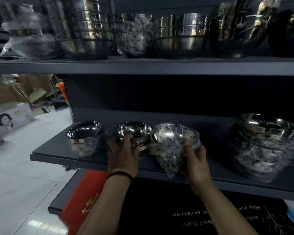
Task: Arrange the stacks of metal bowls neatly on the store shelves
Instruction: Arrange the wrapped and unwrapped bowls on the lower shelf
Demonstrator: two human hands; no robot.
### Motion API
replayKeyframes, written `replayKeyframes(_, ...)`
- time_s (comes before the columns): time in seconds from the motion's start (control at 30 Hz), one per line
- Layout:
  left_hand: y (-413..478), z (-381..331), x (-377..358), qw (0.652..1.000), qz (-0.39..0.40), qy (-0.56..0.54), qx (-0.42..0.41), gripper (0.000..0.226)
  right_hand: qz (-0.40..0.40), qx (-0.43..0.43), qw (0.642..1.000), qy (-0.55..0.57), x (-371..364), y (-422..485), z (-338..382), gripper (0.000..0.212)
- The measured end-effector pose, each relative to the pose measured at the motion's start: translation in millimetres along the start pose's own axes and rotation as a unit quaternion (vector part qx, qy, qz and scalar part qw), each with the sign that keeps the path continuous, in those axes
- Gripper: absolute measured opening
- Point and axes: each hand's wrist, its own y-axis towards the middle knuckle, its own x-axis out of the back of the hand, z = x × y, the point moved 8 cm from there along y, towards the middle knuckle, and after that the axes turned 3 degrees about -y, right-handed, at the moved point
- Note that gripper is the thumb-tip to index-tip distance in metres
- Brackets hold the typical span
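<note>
On the lower grey shelf (58,150) stand three small stacks of metal bowls. The left stack (85,136) stands alone near the shelf's left end. My left hand (124,153) grips the middle stack (134,131), fingers curled over its near rim. My right hand (197,163) holds the plastic-wrapped stack (173,138) from below and the side, thumb on the wrap; loose plastic hangs over the shelf edge. A taller wrapped stack of larger bowls (265,143) stands at the right.
The upper shelf (143,67) carries several stacks of bowls, some wrapped, such as a tall one (87,31). Below the lower shelf lie a red mat (85,192) and a black doormat (210,214). A printed box (12,116) sits on the tiled floor at left.
</note>
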Motion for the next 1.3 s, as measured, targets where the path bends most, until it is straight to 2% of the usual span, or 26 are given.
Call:
replayKeyframes(0.1, 4.9, 0.7, -2.5, 0.999, -0.006, -0.047, -0.003, 0.026, 0.0, 0.001, 1.0, -0.003, -3.3, -0.8, -3.5, 0.076)
replayKeyframes(0.3, 10.1, 0.8, 5.6, 0.991, 0.007, -0.135, -0.02, 0.013, 0.001, 0.007, 1.0, 0.0, -8.0, -0.1, -5.5, 0.068)
replayKeyframes(0.43, 11.5, 10.6, 19.3, 0.993, 0.003, -0.118, -0.026, 0.01, 0.022, -0.003, 1.0, 0.007, -17.0, 2.4, -8.7, 0.068)
replayKeyframes(0.73, 11.7, 35.5, 43.3, 0.989, -0.077, -0.122, -0.033, 0.018, 0.023, -0.008, 0.999, -0.031, -42.4, -3.1, -14.1, 0.106)
replayKeyframes(0.93, 11.3, 42.4, 42.0, 0.99, -0.09, -0.106, -0.011, 0.014, 0.022, -0.007, 0.999, -0.026, -47.0, -5.1, -14.6, 0.098)
replayKeyframes(1.03, 11.1, 45.9, 40.5, 0.992, -0.088, -0.095, 0.003, 0.015, 0.022, -0.006, 1.0, -0.015, -49.3, -8.4, -10.9, 0.087)
replayKeyframes(1.2, 9.4, 47.7, 35.0, 0.993, -0.085, -0.082, 0.028, 0.012, 0.02, -0.005, 0.999, -0.041, -53.9, -15.9, -7.3, 0.109)
replayKeyframes(1.3, 9.2, 49.4, 34.8, 0.993, -0.081, -0.077, 0.031, 0.011, 0.028, -0.006, 0.999, -0.036, -54.5, -19.9, -3.2, 0.101)
